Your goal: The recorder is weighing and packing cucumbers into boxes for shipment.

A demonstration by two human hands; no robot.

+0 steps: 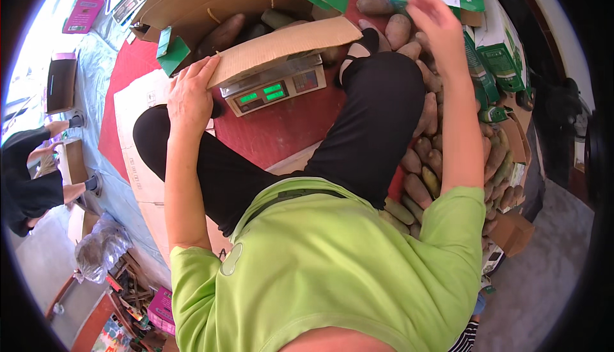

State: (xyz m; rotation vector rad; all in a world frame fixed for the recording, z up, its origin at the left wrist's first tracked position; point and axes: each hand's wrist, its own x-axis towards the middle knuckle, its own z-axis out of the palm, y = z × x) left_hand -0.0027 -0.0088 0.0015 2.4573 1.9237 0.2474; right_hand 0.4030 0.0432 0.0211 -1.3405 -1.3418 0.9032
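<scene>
Cardboard flap [281, 45] under left hand [189, 96] overhangs the scale [275, 86]; right hand [438, 29] above sweet potatoes [422, 153].

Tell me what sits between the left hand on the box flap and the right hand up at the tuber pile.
In the head view, between the left hand and right hand: the cardboard box flap, the weighing scale beneath it, and a black-trousered knee.

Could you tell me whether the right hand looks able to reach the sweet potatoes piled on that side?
Probably yes. The right hand already hovers open above the sweet potatoes at the far end of the pile, with nothing between them; the left hand is occupied, resting on the cardboard flap.
</scene>
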